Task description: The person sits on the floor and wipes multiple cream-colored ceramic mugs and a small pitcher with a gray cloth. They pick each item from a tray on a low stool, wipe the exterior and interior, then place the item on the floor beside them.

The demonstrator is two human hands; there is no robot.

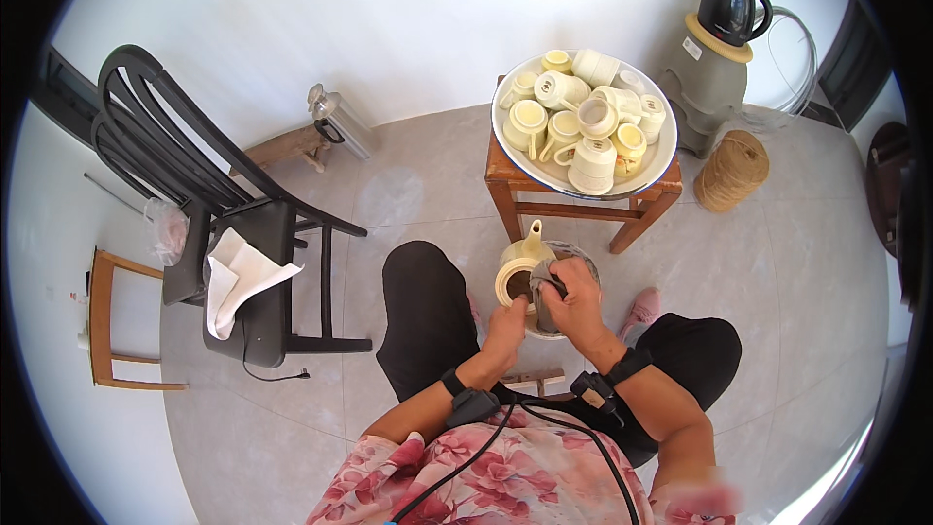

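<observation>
My left hand (506,332) grips the near side of a cream ceramic teapot (516,273), whose round opening faces up and whose spout points away from me. A grey cloth (543,292) is bunched in my right hand (576,302), against the right side of the teapot. Both hands are over a round basin (583,262), largely hidden beneath the teapot and my right hand. Beyond them, an enamel tray (514,153) holds several cream and yellow mugs (526,124), many of them upside down.
The tray rests on a wooden stool (503,179). Right of it are a twine spool (731,169) and a black electric kettle (731,6) on grey stacked stools (703,87). At left, a white cloth (244,281) lies on a black chair (270,335); a metal flask (342,120) stands near the wall.
</observation>
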